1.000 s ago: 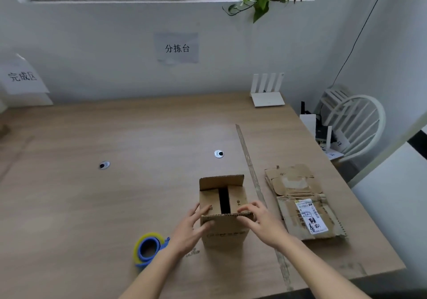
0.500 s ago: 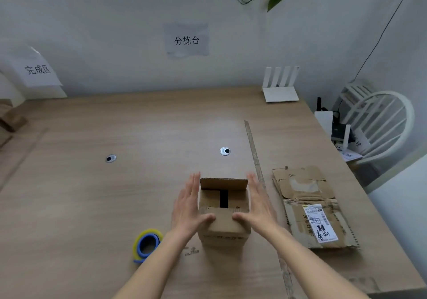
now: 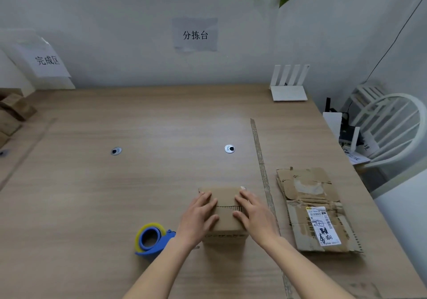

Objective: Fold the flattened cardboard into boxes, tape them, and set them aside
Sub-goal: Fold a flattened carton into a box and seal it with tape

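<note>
A small brown cardboard box (image 3: 225, 223) stands on the wooden table (image 3: 138, 194) in front of me. Its top flaps are folded down and meet in a seam across the middle. My left hand (image 3: 199, 215) lies flat on the left part of the top, and my right hand (image 3: 254, 215) lies flat on the right part; both press the flaps down. A tape dispenser (image 3: 151, 241), blue with a yellow roll, lies on the table just left of my left wrist. A stack of flattened cardboard (image 3: 312, 208) with a white shipping label lies to the right of the box.
A strip of tape (image 3: 261, 160) runs along the table between the box and the flat stack. Two round metal caps (image 3: 230, 148) sit in the tabletop. Folded boxes (image 3: 13, 111) stand at the far left, a white router (image 3: 290, 86) at the back, a white chair (image 3: 388, 127) beyond the right edge.
The far flap, upright before, is now folded down and the box top is closed. Both hands moved from the box's sides onto its top.
</note>
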`<action>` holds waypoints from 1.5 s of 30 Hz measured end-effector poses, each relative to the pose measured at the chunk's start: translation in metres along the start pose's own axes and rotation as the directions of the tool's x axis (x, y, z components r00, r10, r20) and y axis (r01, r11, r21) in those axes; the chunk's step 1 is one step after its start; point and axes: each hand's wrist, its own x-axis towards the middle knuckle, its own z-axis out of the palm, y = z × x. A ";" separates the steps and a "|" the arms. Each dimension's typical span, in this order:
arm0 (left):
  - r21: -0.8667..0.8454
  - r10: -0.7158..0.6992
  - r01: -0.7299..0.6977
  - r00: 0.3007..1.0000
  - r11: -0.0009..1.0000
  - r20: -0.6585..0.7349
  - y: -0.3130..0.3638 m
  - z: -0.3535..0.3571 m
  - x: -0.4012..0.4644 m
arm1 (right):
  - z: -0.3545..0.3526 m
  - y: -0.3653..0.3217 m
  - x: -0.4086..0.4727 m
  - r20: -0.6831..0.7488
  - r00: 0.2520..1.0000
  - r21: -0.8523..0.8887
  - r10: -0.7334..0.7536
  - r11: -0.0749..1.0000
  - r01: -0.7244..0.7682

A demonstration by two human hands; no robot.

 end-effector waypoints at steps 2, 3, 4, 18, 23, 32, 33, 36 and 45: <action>0.019 -0.017 0.017 1.000 1.000 -0.011 -0.001 0.002 -0.001 | 0.003 -0.003 0.002 0.005 1.000 0.003 -0.022 1.000 0.022; 0.034 -0.023 0.023 1.000 0.999 -0.015 -0.001 0.003 -0.002 | 0.006 -0.004 0.002 0.016 0.999 0.011 -0.041 0.999 0.041; 0.049 -0.028 0.028 1.000 0.998 -0.015 -0.001 0.005 -0.002 | 0.009 -0.006 0.002 0.027 0.998 0.023 -0.053 0.998 0.053; 0.211 -0.247 0.232 0.968 0.949 0.043 -0.112 -0.003 -0.081 | 0.007 -0.012 0.004 0.037 0.999 0.062 -0.033 0.998 0.031; 0.369 -0.408 0.334 0.901 0.868 0.145 -0.134 0.023 -0.087 | 0.007 -0.009 0.004 0.010 0.999 0.093 -0.044 0.995 0.043; 0.119 -0.426 0.410 0.885 0.904 0.186 -0.152 0.029 -0.090 | 0.012 -0.009 0.002 -0.006 0.998 0.083 -0.063 0.995 0.063; 0.018 -0.409 0.412 0.895 0.911 0.181 -0.150 0.019 -0.092 | 0.010 -0.011 0.002 -0.005 0.998 0.044 -0.066 0.997 0.066; -0.255 -0.355 0.390 0.919 0.885 0.174 -0.138 -0.026 -0.093 | 0.006 -0.018 0.006 0.030 0.995 -0.074 -0.093 0.993 0.095; -0.165 -0.089 0.124 0.974 0.979 0.208 -0.021 -0.135 -0.014 | -0.006 -0.038 0.011 0.192 0.976 0.141 -0.097 0.987 0.070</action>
